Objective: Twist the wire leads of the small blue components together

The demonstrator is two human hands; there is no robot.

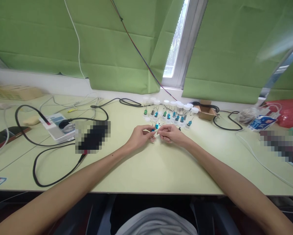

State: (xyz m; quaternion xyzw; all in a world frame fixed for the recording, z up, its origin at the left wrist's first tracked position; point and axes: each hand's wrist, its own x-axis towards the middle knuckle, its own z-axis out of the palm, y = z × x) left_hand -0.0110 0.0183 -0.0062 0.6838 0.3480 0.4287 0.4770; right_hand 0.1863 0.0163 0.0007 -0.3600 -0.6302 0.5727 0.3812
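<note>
both the left hand point(143, 134) and the right hand point(170, 133) are curled into a pinch, close together over the surface point(146, 169); what they grip, if anything, is too small to tell. a blue piece point(157, 126) shows just beyond, toward the surface's far edge, near white-capped vials point(179, 106).

Vials point(173, 111) on table point(136, 173) between box point(207, 114), right, and probable power strip point(55, 130), left

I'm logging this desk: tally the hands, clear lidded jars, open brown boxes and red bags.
Left hand and right hand: 2
Clear lidded jars: at least 8, overlapping
Open brown box: 1
Red bag: 1
Total: at least 12
</note>
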